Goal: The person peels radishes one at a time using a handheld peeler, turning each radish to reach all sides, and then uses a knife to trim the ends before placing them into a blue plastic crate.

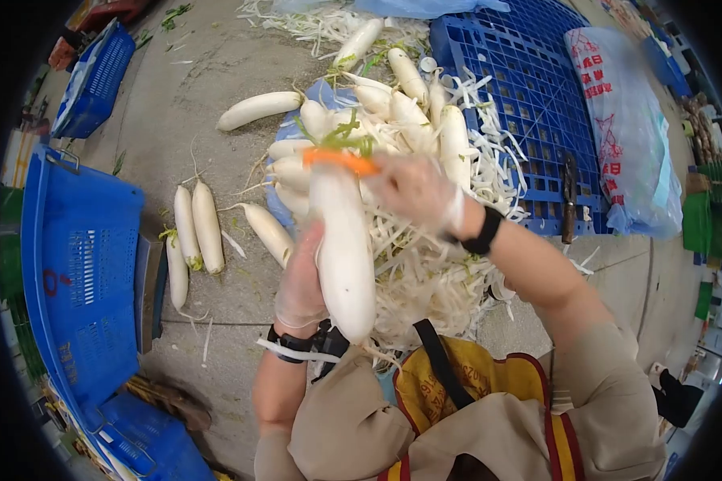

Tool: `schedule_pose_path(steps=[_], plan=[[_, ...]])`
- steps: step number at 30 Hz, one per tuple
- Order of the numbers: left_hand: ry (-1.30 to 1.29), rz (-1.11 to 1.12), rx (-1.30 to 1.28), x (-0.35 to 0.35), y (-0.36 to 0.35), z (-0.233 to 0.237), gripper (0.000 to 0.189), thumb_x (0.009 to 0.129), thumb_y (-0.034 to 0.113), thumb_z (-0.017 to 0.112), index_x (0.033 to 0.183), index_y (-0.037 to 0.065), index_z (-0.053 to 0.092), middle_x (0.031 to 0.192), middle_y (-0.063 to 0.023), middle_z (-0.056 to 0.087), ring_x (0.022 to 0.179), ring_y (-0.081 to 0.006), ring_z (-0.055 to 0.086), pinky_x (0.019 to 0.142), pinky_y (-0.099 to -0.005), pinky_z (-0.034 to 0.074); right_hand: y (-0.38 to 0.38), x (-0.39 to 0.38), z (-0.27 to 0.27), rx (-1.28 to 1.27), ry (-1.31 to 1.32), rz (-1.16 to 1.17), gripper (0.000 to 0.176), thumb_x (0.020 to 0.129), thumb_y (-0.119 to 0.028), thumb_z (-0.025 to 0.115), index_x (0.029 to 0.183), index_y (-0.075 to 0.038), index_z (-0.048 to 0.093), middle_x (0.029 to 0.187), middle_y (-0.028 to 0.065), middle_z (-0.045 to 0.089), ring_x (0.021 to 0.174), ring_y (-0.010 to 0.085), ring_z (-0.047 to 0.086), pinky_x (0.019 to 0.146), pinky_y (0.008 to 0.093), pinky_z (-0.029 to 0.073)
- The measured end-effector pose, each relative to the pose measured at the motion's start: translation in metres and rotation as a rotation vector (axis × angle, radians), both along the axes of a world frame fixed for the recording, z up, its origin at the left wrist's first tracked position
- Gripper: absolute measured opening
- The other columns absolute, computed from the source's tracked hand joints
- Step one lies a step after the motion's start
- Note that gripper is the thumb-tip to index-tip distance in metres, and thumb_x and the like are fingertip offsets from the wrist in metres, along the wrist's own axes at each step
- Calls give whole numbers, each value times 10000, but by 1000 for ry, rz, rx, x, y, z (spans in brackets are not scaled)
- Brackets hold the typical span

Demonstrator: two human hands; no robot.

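My left hand [301, 276], in a clear glove, grips a long white radish [343, 248] from the left and holds it upright in front of me. My right hand [413, 191], also gloved, holds an orange peeler [341, 159] across the radish's top end, near its green stub. Behind the hands lies a pile of white radishes [401, 108]. A heap of white peel strips [425, 272] lies under my right wrist.
Three radishes [194, 232] lie on the concrete floor at left, next to a blue plastic crate [76, 264]. A blue pallet [537, 88] carries a knife [568, 196] and a printed plastic bag [626, 128]. Another blue crate [96, 80] stands far left.
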State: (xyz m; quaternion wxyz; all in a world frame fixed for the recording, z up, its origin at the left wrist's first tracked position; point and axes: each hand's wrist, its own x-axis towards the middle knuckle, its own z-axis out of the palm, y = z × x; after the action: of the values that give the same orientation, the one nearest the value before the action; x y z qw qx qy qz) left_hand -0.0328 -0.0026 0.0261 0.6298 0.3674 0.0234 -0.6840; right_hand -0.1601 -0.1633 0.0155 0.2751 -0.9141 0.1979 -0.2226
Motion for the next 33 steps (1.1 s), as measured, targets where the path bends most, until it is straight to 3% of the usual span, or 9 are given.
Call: schedule_pose_path(steps=[4,11,13,18,20,21,24,29,33], plan=[[45,62,2,-5,-4,-4,467,950,413,400,1219,45,501,1051,-98,618,924,-198,618,796,-321,518,-35,14,-4,-57,89,-219,175,860,-249,575,846,-77,601,612,116,590,547,308,596,486,374,475],[0,201,-83,12,-7,-7,475,938,497,373,1042,69,551,849,-80,589,724,-175,588,613,-273,498,59,-39,2,54,-235,396,140,836,-241,589,815,-103,581,589,85,553,480,279,557,435,361,452],[-25,227,9,4,-9,6,482,939,499,366,1053,69,551,853,-79,589,719,-169,584,612,-269,495,53,-27,9,48,54,348,163,832,-239,602,793,-84,566,577,97,542,510,271,567,462,357,441],[1,169,-15,-3,-9,5,491,957,491,319,1095,74,539,850,-89,620,725,-199,614,664,-318,526,-15,19,-27,-45,22,-89,145,859,-251,566,844,-109,594,584,57,569,514,249,593,416,348,454],[15,160,-87,3,-10,-3,498,957,493,320,1098,68,538,847,-89,620,718,-188,612,639,-315,526,-3,6,-15,148,-124,36,126,863,-237,560,860,-118,599,579,61,566,530,229,601,403,349,442],[18,176,-88,7,-11,-5,498,957,493,320,1098,68,538,847,-89,620,718,-188,612,639,-315,526,21,-1,-10,-326,233,69,104,853,-223,570,861,-127,610,573,61,559,483,211,579,388,342,432],[2,173,7,17,-4,-11,500,953,494,331,1089,63,544,839,-94,620,719,-184,616,637,-310,529,53,-35,-17,-8,-36,461,153,830,-126,566,975,-97,604,630,46,577,466,222,538,453,339,457],[68,161,-43,-2,-2,5,523,944,500,345,1129,54,547,868,-105,633,755,-199,636,671,-312,543,0,10,-9,97,56,-40,126,894,-190,520,902,-78,576,618,131,565,530,280,586,488,370,468],[141,118,-74,-2,-6,-3,534,941,497,354,1171,46,523,982,-136,633,841,-238,645,712,-333,545,-12,9,-17,249,-12,-101,165,901,-218,508,897,-63,566,624,151,559,549,310,584,510,388,471]])
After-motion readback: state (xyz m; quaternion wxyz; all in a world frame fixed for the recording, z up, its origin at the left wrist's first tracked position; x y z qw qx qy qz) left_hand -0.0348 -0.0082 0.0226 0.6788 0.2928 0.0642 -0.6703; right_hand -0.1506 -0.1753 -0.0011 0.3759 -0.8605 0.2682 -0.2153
